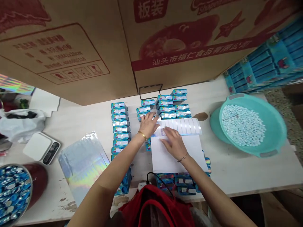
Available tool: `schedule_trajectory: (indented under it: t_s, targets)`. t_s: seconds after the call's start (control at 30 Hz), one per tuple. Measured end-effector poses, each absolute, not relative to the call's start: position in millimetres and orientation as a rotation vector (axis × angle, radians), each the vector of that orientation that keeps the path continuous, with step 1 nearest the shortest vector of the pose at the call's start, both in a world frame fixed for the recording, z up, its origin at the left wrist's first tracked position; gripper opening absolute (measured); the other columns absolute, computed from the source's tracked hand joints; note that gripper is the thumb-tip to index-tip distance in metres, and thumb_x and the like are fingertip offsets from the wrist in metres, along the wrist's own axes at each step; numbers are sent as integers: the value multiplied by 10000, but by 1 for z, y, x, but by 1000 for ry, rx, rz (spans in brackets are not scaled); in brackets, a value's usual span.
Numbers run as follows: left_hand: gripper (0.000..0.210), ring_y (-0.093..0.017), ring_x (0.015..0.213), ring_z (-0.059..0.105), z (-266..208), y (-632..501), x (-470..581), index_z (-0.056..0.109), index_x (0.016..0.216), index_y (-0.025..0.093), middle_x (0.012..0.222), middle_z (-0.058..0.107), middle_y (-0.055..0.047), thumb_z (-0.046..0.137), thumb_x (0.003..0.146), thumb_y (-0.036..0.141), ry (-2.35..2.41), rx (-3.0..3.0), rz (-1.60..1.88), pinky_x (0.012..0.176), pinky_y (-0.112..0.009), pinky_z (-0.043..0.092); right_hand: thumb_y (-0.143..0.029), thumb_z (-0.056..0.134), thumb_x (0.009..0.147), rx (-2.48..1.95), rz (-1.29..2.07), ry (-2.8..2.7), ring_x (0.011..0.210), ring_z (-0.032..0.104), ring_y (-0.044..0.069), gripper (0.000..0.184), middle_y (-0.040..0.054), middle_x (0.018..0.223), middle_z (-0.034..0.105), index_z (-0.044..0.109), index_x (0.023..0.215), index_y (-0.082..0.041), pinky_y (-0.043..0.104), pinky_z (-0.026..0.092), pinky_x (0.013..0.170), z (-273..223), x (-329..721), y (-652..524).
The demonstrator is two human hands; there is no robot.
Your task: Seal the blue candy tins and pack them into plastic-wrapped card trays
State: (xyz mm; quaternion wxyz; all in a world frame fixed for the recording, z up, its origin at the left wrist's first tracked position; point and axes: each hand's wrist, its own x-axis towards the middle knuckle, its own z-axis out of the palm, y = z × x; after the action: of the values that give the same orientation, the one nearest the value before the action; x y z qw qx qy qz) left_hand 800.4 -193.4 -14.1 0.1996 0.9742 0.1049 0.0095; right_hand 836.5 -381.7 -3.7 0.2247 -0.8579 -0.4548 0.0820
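Note:
My left hand (148,124), with a gold bracelet at the wrist, reaches over the small blue boxes (143,109). Its fingers are stretched out and its fingertips touch a box top; thumb and fingers are apart. My right hand (174,142) rests on a sheet of shiny sticker labels (186,126), fingertips at its left part and thumb spread away. Under that sheet lies a stack of white paper (176,157), set on top of more boxes. Many boxes carry a pale label on their upper face. Whether a loose label is between my fingers is too small to tell.
A teal basin (216,126) of pale tablets stands right. Large cartons (99,37) wall off the back. Left are silvery bags (82,157), a white scale (38,146) and a red pot (39,179) of blue wrapped pieces. A box column (120,129) stands left of my hands.

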Motion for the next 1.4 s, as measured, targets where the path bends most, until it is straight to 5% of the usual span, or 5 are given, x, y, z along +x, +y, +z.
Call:
schedule_trajectory:
  t_s: [0.23,0.5,0.97,1.23,1.4]
  targets:
    - [195,-272,1230,453,-18,-206,786,615,1056,204,1303,567,-102,552,905,312,425,2709,142,966,-421,337,-328,364,967,-2534,66,-1219,1390,266,301,444,145,1450,438,489,1366,-178,496,230,1088,-4,874,-347]
    - [190,-231,997,555,28,-197,769,628,1054,215,1014,673,-74,507,936,301,328,2700,179,912,-419,326,-312,328,997,-2311,309,-1353,866,550,204,362,60,838,666,648,879,-191,357,298,861,29,882,-339]
    - [81,-210,963,573,75,-254,725,600,882,208,1054,674,-77,523,907,214,112,2675,417,819,-371,382,-246,402,954,-2508,439,-1189,840,590,214,304,75,860,711,656,803,-174,333,245,734,53,888,-351]
    - [482,-240,979,579,93,-250,732,407,1382,203,1095,654,-110,510,917,275,430,2570,441,809,-363,411,-242,405,949,-2479,301,-1329,838,579,220,298,84,826,703,653,805,-165,348,236,769,73,875,-370]
    - [581,-193,759,618,68,-246,747,306,1480,197,804,680,-40,424,914,138,286,2851,240,748,-336,393,-238,423,939,-2427,325,-1313,837,591,215,278,75,822,705,646,787,-171,338,242,762,84,867,-372]
